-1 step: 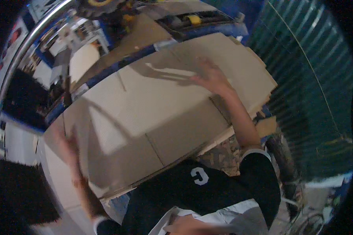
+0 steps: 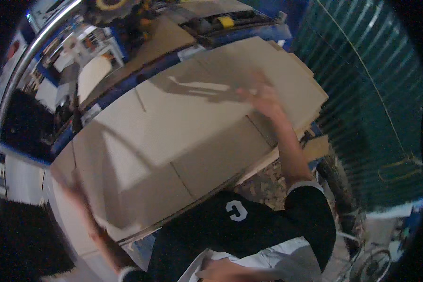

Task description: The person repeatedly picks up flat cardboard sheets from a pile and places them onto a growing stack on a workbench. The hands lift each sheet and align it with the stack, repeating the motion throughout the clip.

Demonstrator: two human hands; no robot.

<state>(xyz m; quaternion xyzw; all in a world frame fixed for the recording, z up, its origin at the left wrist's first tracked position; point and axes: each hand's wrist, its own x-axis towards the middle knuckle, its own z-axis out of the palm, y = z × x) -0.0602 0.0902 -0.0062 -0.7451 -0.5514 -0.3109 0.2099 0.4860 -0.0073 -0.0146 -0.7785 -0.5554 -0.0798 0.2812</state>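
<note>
A large flat cardboard sheet (image 2: 174,127) with creases and slits lies slanted in front of me, across a blue machine table (image 2: 127,87). My left hand (image 2: 73,188) is at the sheet's near left edge, blurred, and seems to grip that edge. My right hand (image 2: 261,96), also blurred, reaches out with its fingers spread flat on the sheet's far right part. My dark-sleeved arms come in from the lower edge.
A green corrugated wall (image 2: 362,94) stands close on the right. More cardboard sheets (image 2: 169,37) and a yellow object (image 2: 225,21) lie behind the table. A cardboard scrap (image 2: 315,148) sits under the sheet's right end, and a fan (image 2: 371,268) is at the lower right.
</note>
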